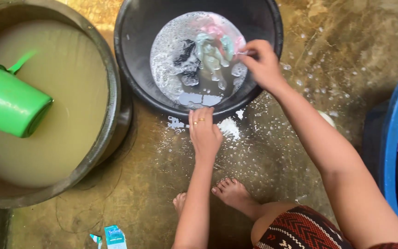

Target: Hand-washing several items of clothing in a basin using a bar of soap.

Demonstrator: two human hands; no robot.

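A black basin (137, 32) stands on the wet floor with soapy water and several wet clothes (210, 50) in it, pale green, pink and dark. My left hand (203, 133) rests on the basin's near rim, fingers curled over the edge, a ring on one finger. My right hand (262, 62) reaches over the right rim and pinches the edge of a pale cloth at the water's surface. Foam patches (229, 127) lie on the floor just below the basin.
A large dark tub (116, 106) of murky water sits at left with a green plastic jug (8, 103) floating in it. A blue basin (392, 147) with clothes is at right. My bare feet (229, 191) and a torn sachet (114, 237) are on the floor.
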